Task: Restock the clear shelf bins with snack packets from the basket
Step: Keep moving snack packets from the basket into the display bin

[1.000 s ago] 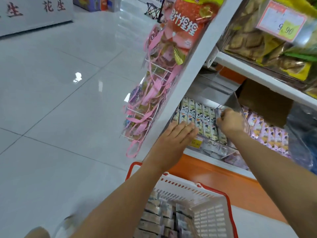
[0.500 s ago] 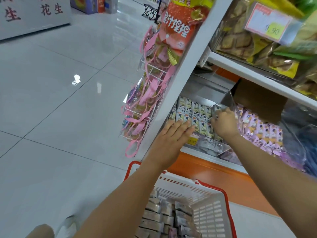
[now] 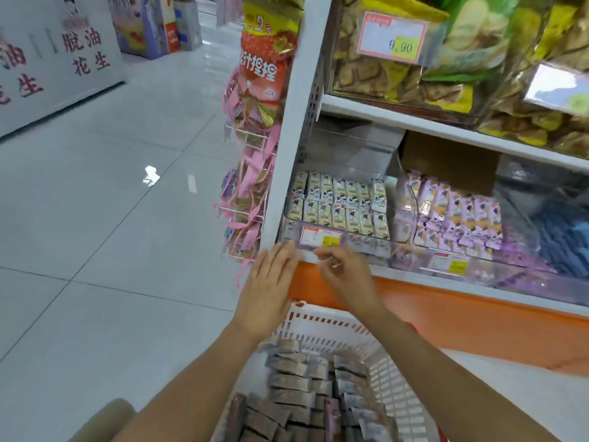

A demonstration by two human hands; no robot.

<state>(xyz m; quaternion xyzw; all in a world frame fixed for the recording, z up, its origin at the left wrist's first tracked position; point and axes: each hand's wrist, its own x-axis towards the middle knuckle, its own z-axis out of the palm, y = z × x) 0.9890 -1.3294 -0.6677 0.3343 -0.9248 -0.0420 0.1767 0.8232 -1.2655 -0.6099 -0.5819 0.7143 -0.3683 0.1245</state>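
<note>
On the left, the left hand (image 3: 271, 282) is flat with its fingers straight. It holds nothing. Its fingertips are at the front edge of the shelf, just below the near left corner of the clear bin (image 3: 366, 244). A second ago it was higher, by that same corner.

The snack packets (image 3: 338, 205) stand in neat rows in the bin, and it looks nearly full. The price tag (image 3: 320, 237) is on the bin's front wall.

Just right of the left hand is the right hand (image 3: 349, 277). A second ago it was deep in the bin, at the far right side, touching the packets. Now it is out of the bin and in front of the shelf. Its fingers are loosely bent and nothing shows in them, though the hand is a bit blurry.

So this load seems to be in. Both hands are now over the basket (image 3: 322, 320), near the person, where many more basket packets (image 3: 296, 381) wait. Further right is a bin of purple packets (image 3: 462, 215).
</note>
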